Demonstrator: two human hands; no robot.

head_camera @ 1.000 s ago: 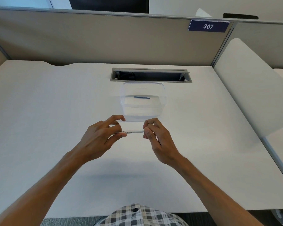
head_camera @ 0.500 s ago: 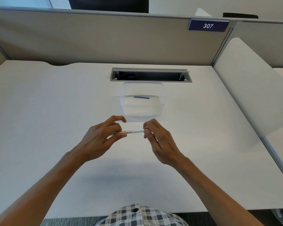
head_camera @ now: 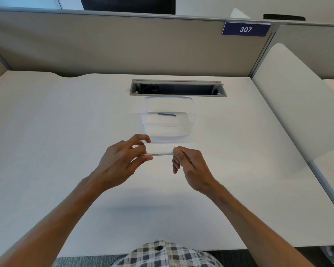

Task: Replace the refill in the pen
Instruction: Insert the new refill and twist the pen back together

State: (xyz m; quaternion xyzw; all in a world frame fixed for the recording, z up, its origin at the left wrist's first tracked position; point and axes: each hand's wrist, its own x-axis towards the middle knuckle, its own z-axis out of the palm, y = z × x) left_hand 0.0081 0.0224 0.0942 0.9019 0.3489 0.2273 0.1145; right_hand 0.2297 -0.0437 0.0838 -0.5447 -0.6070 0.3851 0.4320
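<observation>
We are seeing the pen (head_camera: 159, 154), a white barrel with small dark print, lying level in the air above the tabletop (head_camera: 66, 132), just in front of a clear container (head_camera: 192, 120). The left hand (head_camera: 120, 162) is pinching the pen's left end between thumb and curled fingers; that end is sitting hidden inside the grip. The right hand (head_camera: 191, 166) is pinching the right end at its fingertips, and we cannot tell what that tip looks like. A short blue refill (head_camera: 167, 114) is lying on the container floor, well apart from both hands. The print on the barrel is reading partly as "EASY DRY WIPE", the rest covered. Behind the container an open cable slot (head_camera: 178, 88) is showing dark. A sign (head_camera: 245, 29) reading 307 is hanging on the partition (head_camera: 104, 45).
</observation>
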